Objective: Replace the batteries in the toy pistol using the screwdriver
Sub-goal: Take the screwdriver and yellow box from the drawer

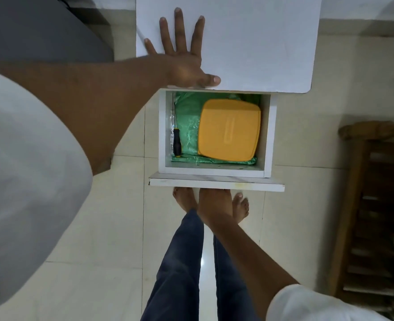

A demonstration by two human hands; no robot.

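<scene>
Looking straight down at a white table (pixel 249 42) with its drawer (pixel 270 135) pulled out.

Left hand (pixel 182 59): flat on the tabletop, 5 fingers spread, holding nothing.

Right hand (pixel 214 200): under the drawer front; its fingers are hidden by the panel, so I cannot tell whether they grip it or just press.

Screwdriver (pixel 177 142): black handle, yellow cap, lying along the drawer's left wall, shaft pointing toward the table. It rests on a green plastic sheet (pixel 186 117). An orange lidded box (pixel 229 129) fills most of the remaining space, just beside the tool.

Toy pistol and batteries: not visible. Possibly in the box, but I cannot confirm.

Judgement: fetching stage, tool not yet picked up.

Risks:
- Drawer looks far out; more pull could tip it off its runners and spill everything.
- Narrow gap between wall and box; a reaching hand may snag the sheet and roll the tool under it.
- Bare feet (pixel 241 205) directly below; anything dropped lands there.
</scene>
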